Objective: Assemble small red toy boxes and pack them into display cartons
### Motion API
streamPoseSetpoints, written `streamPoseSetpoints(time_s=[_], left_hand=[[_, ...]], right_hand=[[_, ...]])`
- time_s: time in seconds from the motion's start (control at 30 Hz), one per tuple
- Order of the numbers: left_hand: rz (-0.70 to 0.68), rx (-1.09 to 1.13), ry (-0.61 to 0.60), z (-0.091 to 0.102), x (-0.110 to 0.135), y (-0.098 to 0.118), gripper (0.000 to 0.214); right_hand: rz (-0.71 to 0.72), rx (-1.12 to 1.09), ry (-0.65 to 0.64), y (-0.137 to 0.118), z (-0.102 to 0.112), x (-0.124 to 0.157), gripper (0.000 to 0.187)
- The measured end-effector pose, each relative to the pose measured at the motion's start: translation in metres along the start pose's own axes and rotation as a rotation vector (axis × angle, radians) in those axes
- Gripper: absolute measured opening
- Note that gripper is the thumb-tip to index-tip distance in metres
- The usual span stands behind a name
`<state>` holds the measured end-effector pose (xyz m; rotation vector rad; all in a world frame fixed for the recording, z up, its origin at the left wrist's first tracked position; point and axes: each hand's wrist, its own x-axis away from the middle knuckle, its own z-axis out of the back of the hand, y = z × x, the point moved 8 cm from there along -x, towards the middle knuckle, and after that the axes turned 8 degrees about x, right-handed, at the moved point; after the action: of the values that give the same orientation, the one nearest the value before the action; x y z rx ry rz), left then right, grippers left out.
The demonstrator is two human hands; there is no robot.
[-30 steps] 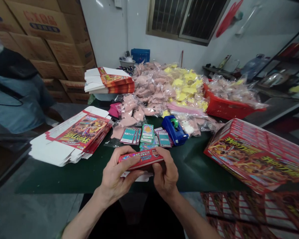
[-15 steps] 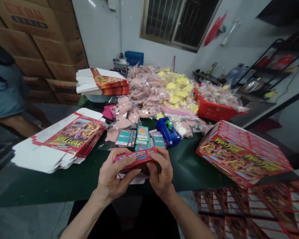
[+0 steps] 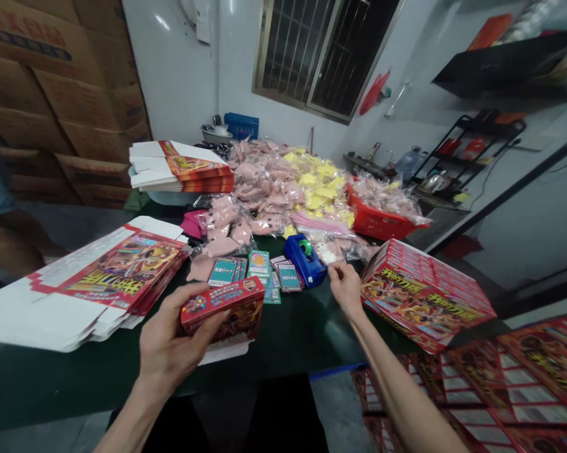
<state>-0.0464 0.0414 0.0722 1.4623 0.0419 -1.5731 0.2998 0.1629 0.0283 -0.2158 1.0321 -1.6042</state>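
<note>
My left hand [image 3: 167, 343] is closed round a small red printed box [image 3: 224, 307], held just above the dark green table [image 3: 292, 333]. My right hand [image 3: 344, 286] has let go of the box and is stretched out to the right of the blue tape dispenser [image 3: 304, 258], fingers loosely pinched near a clear bag with a white toy [image 3: 328, 251]. Whether the fingers hold anything I cannot make out. Teal and pink cards [image 3: 255, 270] lie between the box and the dispenser.
Flat red-and-white box blanks are stacked at the left [image 3: 85, 280] and at the back [image 3: 182, 167]. Finished red boxes [image 3: 425, 292] are packed at the right. Bagged pink and yellow toys [image 3: 287, 182], a red basket [image 3: 380, 220] and brown cartons [image 3: 61, 94] lie behind.
My right hand left the red box and reached forward-right toward the tape dispenser and toy bags. The left hand now holds the box alone. The view turned to the right.
</note>
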Motion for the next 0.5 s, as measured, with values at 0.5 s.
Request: streamPoseSetpoints(time_s=[0.5], left_hand=[[-0.078, 0.169, -0.079, -0.007, 0.002, 0.006, 0.031]], right_hand=[[-0.535, -0.1, -0.431, 0.032, -0.043, -0.033, 0.028]])
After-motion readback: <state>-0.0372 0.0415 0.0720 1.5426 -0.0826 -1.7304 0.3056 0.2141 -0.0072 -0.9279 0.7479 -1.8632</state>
